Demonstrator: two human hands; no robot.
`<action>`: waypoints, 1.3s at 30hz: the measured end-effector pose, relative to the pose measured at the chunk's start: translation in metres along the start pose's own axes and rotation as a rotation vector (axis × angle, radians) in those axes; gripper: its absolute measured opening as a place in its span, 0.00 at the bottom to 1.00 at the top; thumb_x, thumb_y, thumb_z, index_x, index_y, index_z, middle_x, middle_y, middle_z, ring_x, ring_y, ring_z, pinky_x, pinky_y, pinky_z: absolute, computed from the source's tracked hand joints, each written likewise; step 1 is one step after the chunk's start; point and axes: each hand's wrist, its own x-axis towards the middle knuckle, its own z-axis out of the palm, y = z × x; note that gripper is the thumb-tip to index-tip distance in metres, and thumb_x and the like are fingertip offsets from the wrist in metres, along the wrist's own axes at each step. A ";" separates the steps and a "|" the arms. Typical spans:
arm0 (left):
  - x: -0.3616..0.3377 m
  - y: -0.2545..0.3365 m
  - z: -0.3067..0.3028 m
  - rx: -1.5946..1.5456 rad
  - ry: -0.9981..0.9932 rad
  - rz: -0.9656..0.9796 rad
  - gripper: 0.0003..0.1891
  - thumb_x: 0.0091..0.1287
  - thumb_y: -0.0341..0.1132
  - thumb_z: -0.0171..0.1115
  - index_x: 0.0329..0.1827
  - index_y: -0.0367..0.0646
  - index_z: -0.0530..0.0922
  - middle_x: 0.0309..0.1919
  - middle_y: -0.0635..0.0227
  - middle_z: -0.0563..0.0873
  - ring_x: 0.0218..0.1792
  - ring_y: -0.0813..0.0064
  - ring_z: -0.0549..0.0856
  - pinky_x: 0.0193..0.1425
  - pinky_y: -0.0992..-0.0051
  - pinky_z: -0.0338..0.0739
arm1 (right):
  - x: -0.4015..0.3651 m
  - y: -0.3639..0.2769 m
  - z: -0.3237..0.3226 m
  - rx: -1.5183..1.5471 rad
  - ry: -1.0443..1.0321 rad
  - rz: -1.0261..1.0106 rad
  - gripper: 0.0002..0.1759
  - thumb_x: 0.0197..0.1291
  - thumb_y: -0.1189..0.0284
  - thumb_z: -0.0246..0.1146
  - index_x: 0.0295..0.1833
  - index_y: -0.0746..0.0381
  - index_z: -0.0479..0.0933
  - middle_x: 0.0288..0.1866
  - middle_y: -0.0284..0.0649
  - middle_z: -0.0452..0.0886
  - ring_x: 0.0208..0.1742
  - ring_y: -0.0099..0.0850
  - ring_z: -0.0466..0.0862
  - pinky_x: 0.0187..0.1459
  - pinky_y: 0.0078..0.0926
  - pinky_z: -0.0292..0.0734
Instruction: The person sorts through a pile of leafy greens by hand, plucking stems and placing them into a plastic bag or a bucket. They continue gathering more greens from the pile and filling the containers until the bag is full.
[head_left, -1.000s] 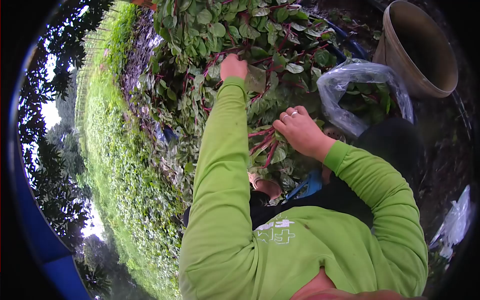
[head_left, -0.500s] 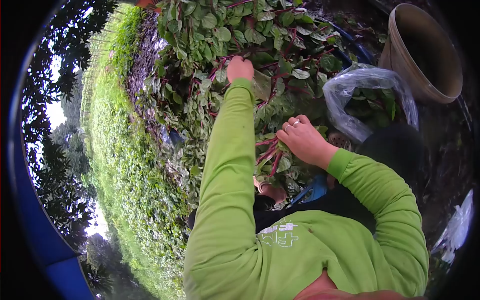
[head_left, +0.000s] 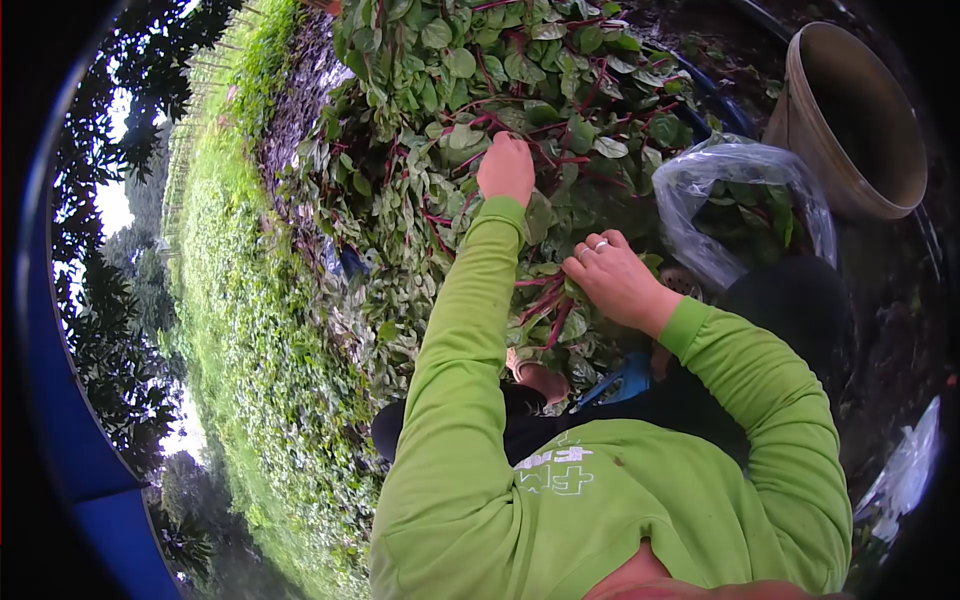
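Clutching red-stemmed bunch (head_left: pixel 545 305), right hand (head_left: pixel 612 278) closed; left hand (head_left: pixel 507 168) among leaves (head_left: pixel 450 70), grip unclear.

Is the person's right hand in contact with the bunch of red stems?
Touching. In the head view the right hand closes its fingers around the red stems, which emerge straight from its grip with no gap.

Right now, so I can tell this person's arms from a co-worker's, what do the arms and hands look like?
Both arms wear bright lime-green long sleeves with ribbed cuffs. The left hand is ungloved. The right hand is ungloved too and wears two pale rings.
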 end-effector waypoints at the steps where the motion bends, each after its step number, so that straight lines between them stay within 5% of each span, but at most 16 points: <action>1: -0.001 0.001 -0.002 -0.007 -0.018 -0.011 0.18 0.76 0.45 0.51 0.51 0.38 0.80 0.40 0.45 0.90 0.44 0.42 0.89 0.50 0.46 0.82 | 0.000 0.000 0.000 0.001 -0.001 -0.001 0.09 0.59 0.73 0.60 0.45 0.58 0.77 0.43 0.40 0.80 0.52 0.39 0.80 0.61 0.42 0.70; 9: -0.007 -0.003 -0.001 -0.049 -0.032 -0.057 0.19 0.72 0.43 0.54 0.51 0.39 0.85 0.41 0.43 0.90 0.46 0.40 0.88 0.53 0.46 0.80 | 0.000 0.001 0.001 -0.017 -0.022 -0.004 0.09 0.59 0.73 0.61 0.45 0.58 0.77 0.43 0.40 0.80 0.53 0.38 0.80 0.60 0.42 0.70; 18: -0.017 -0.028 -0.002 -0.115 0.025 0.000 0.13 0.72 0.40 0.54 0.49 0.52 0.86 0.38 0.46 0.90 0.44 0.40 0.88 0.50 0.47 0.80 | 0.003 -0.001 0.008 -0.032 -0.010 -0.031 0.07 0.59 0.72 0.61 0.43 0.57 0.77 0.41 0.39 0.80 0.51 0.38 0.80 0.58 0.40 0.70; 23: -0.011 -0.082 -0.045 -0.274 0.297 -0.026 0.12 0.76 0.34 0.57 0.59 0.45 0.80 0.51 0.54 0.90 0.47 0.54 0.90 0.54 0.57 0.83 | 0.002 0.000 0.007 -0.047 0.029 -0.038 0.04 0.62 0.70 0.60 0.41 0.56 0.78 0.39 0.36 0.81 0.50 0.35 0.81 0.54 0.40 0.71; 24: -0.011 -0.106 -0.065 -0.115 0.405 -0.126 0.14 0.77 0.32 0.57 0.62 0.43 0.78 0.53 0.54 0.89 0.51 0.59 0.89 0.58 0.62 0.83 | 0.002 0.000 0.006 -0.055 0.028 -0.034 0.04 0.62 0.70 0.60 0.41 0.56 0.78 0.39 0.36 0.81 0.50 0.35 0.81 0.54 0.40 0.71; 25: 0.006 -0.198 -0.057 -0.383 0.466 -0.196 0.20 0.77 0.32 0.57 0.70 0.45 0.75 0.56 0.51 0.87 0.53 0.58 0.89 0.59 0.62 0.83 | 0.001 0.000 0.005 -0.044 0.028 -0.033 0.04 0.62 0.70 0.60 0.41 0.56 0.78 0.39 0.36 0.81 0.50 0.35 0.81 0.55 0.40 0.71; 27: -0.037 -0.120 -0.154 -0.019 0.459 -0.765 0.33 0.78 0.37 0.57 0.85 0.48 0.58 0.72 0.42 0.76 0.60 0.50 0.85 0.65 0.51 0.79 | -0.001 0.001 0.000 -0.024 0.031 -0.030 0.04 0.62 0.70 0.60 0.41 0.56 0.78 0.39 0.37 0.81 0.50 0.35 0.81 0.56 0.40 0.71; 28: -0.033 -0.189 -0.127 0.720 0.593 -0.740 0.31 0.77 0.37 0.59 0.82 0.48 0.65 0.74 0.39 0.72 0.63 0.50 0.82 0.65 0.50 0.77 | -0.002 0.002 -0.001 -0.030 0.045 -0.040 0.04 0.61 0.70 0.60 0.40 0.56 0.78 0.39 0.37 0.81 0.50 0.35 0.81 0.56 0.40 0.71; 31: -0.030 -0.167 -0.147 0.731 0.489 -0.066 0.25 0.72 0.35 0.64 0.73 0.49 0.79 0.68 0.44 0.79 0.63 0.51 0.81 0.66 0.56 0.77 | -0.003 -0.002 0.002 -0.034 0.062 -0.050 0.04 0.60 0.71 0.60 0.39 0.57 0.78 0.38 0.36 0.81 0.50 0.35 0.82 0.57 0.40 0.71; 32: -0.012 -0.151 -0.140 0.511 0.447 0.218 0.17 0.66 0.32 0.68 0.59 0.50 0.88 0.61 0.51 0.85 0.60 0.48 0.82 0.66 0.59 0.78 | -0.001 -0.002 0.004 -0.032 0.053 -0.046 0.04 0.60 0.71 0.60 0.39 0.57 0.78 0.37 0.36 0.81 0.49 0.35 0.82 0.57 0.40 0.71; 34: 0.012 -0.091 -0.105 0.270 0.322 0.582 0.16 0.60 0.29 0.66 0.52 0.50 0.90 0.57 0.55 0.87 0.62 0.47 0.81 0.68 0.57 0.76 | 0.002 -0.003 0.005 -0.030 0.040 -0.043 0.04 0.59 0.71 0.60 0.38 0.57 0.78 0.36 0.36 0.81 0.48 0.35 0.82 0.58 0.40 0.71; 37: 0.020 -0.011 -0.058 0.226 0.124 0.834 0.22 0.67 0.28 0.59 0.60 0.62 0.87 0.69 0.58 0.81 0.74 0.48 0.75 0.79 0.48 0.64 | 0.006 -0.005 0.006 -0.027 0.038 -0.036 0.03 0.59 0.71 0.60 0.37 0.57 0.78 0.34 0.36 0.80 0.47 0.35 0.81 0.58 0.40 0.71; 39: 0.038 0.000 -0.030 0.290 0.040 0.923 0.21 0.64 0.28 0.62 0.60 0.57 0.86 0.72 0.58 0.78 0.75 0.48 0.73 0.80 0.48 0.63 | 0.007 -0.005 0.008 -0.043 0.058 -0.038 0.03 0.58 0.71 0.60 0.36 0.57 0.78 0.33 0.35 0.79 0.46 0.34 0.81 0.58 0.40 0.71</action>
